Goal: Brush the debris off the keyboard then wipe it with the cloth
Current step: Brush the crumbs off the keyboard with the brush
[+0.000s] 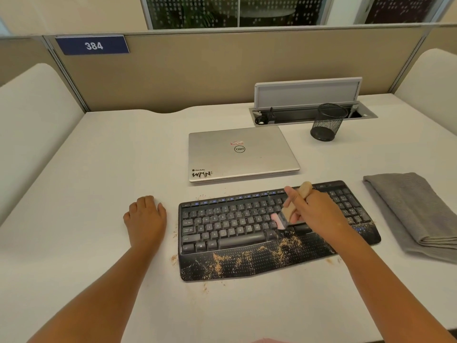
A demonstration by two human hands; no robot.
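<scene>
both bare forearms reach forward from the lower corners of the view, angling inward. the left hand [146, 217] lies palm down on the tabletop [99, 169], fingers loosely curled with the knuckles raised and the thumb spread out to the right side; it holds nothing. the left wrist is straight, in line with the forearm. the right hand [312, 211] is raised a little above the surface, its back turned up and toward the camera, fingers closed around a wooden-handled brush [293, 206]. the thumb points up along the handle. the right wrist bends slightly left, and the forearm runs back to the lower right corner.
</scene>
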